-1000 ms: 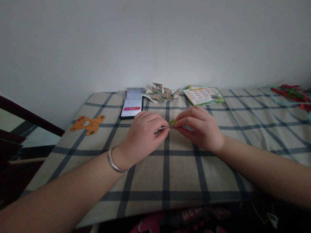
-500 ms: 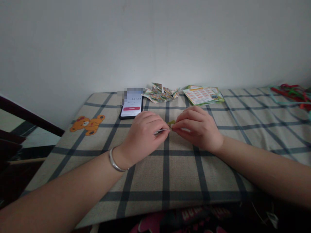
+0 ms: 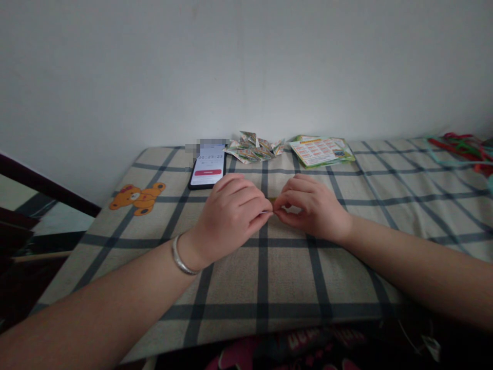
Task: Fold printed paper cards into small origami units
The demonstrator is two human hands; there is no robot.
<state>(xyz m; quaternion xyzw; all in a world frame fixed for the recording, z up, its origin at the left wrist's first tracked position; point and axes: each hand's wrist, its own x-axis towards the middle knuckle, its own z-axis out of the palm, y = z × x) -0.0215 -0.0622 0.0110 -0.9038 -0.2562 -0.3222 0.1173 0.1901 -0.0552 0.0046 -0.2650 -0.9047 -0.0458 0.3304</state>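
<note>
My left hand (image 3: 231, 210) and my right hand (image 3: 311, 208) meet fingertip to fingertip over the checked cloth (image 3: 269, 267). Both pinch a small folded piece of printed paper (image 3: 271, 200), of which only a greenish sliver shows between the fingers. A silver bangle sits on my left wrist. Both hands rest low on the cloth.
A phone (image 3: 208, 169) with a lit screen lies at the back left of my hands. Several folded paper pieces (image 3: 254, 149) are heaped beside it, and a stack of printed sheets (image 3: 321, 150) lies to their right. Coloured strips (image 3: 462, 146) lie far right. A bear print (image 3: 136, 196) marks the cloth.
The fingertips of both hands have closed tighter together and dropped slightly; the paper piece, visible before between them, is now almost hidden.
</note>
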